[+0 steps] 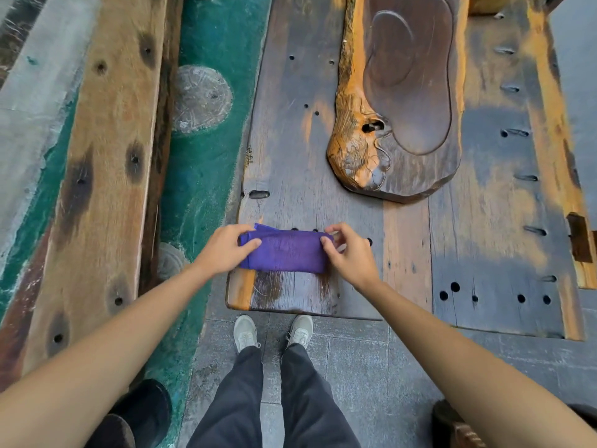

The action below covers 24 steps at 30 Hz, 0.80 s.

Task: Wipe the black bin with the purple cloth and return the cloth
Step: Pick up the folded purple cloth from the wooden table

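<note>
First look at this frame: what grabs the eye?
The purple cloth, folded into a band on the near end of the dark wooden table, stands out most; the left hand and right hand pinch its two ends. Beyond it, further back on the table, lies a carved wooden slab with an orange raw edge. To the left, a green painted strip runs between the planks.

Carved wooden tray point(410, 92) on weathered plank table point(484, 221), green mat point(213, 173) beside it.
</note>
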Motion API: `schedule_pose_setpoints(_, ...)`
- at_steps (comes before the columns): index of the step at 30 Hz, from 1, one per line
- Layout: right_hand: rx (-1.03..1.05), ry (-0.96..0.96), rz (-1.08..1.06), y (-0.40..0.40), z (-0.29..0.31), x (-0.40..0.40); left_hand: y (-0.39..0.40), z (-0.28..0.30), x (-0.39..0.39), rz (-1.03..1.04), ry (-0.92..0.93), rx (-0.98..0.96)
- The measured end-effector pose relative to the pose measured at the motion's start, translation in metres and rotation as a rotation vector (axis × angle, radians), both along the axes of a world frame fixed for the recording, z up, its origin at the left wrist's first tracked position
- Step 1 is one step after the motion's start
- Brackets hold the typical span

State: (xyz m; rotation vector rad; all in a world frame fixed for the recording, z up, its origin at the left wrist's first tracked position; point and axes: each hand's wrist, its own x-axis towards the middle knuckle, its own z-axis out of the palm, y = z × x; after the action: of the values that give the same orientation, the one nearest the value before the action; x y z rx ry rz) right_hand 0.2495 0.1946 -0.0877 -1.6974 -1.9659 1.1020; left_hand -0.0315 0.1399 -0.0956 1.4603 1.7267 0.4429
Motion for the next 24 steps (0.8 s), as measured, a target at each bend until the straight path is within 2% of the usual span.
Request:
schedule_pose_setpoints(6, -0.15, -0.152, -0.05, 0.021, -0.034, -0.006, 0.031, -0.024, 0.002, 0.09, 0.101, -0.091)
schedule_pose_setpoints(10, -0.147, -0.243, -0.103, 0.017, -0.041, -0.011, 0.031, -0.031, 0.008, 0.128, 0.264, -0.034)
schedule_pose_setpoints(13, 0.122, -0.363, 0.038, 0.004, -0.037, -0.019, 0.021, -0.03, 0.018, 0.046, 0.473, 0.229)
schedule_pose_setpoints(15, 0.249, -0.333, 0.219, -0.004, -0.036, -0.028, 0.015, -0.028, 0.034, -0.092, 0.495, 0.374)
schedule_pose_setpoints(16, 0.242, -0.312, 0.327, -0.009, -0.039, -0.031, 0.011, -0.031, 0.042, -0.184, 0.465, 0.378)
schedule_pose_setpoints(18, 0.143, -0.323, 0.495, -0.019, -0.053, -0.03, -0.001, -0.044, 0.051, -0.333, 0.414, 0.265)
schedule_pose_setpoints(20, 0.078, -0.378, 0.57, -0.022, -0.069, -0.021, -0.012, -0.06, 0.046, -0.38, 0.415, 0.145)
schedule_pose_setpoints(24, 0.093, -0.422, 0.633, -0.019, -0.084, -0.009, -0.016, -0.07, 0.037, -0.431, 0.463, 0.118)
